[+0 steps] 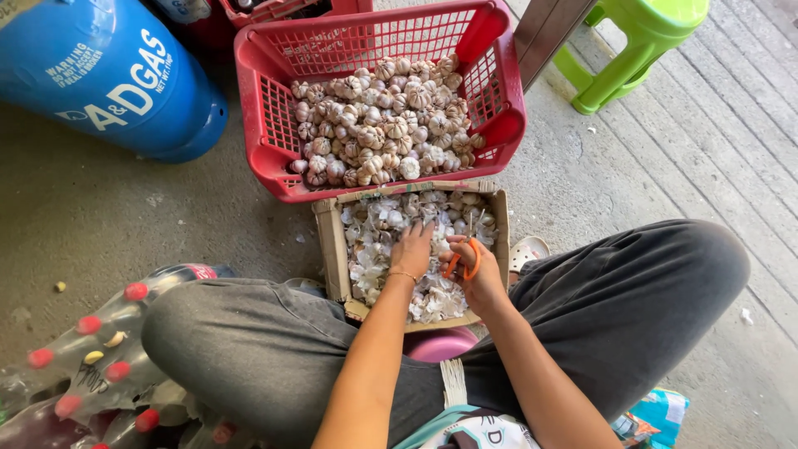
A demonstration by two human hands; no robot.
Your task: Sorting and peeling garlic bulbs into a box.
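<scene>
Both forearms reach forward over the cardboard box [332,249] of garlic [386,220] between the knees — left hand [411,249] palm-down, fingers loosely spread on the bulbs; right hand [475,270] curled, fingers through orange-handled scissors [462,259] — red basket [274,116] just beyond

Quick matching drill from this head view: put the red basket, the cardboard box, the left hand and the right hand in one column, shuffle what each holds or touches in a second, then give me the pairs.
Things:
1. red basket
2. cardboard box
3. left hand
4. right hand

States:
A. grips orange-handled scissors
B. filled with whole garlic bulbs
C. rests palm down on the loose pile in the box
D. holds garlic skins and trimmings, between the knees

Pairs: 1-B, 2-D, 3-C, 4-A
</scene>
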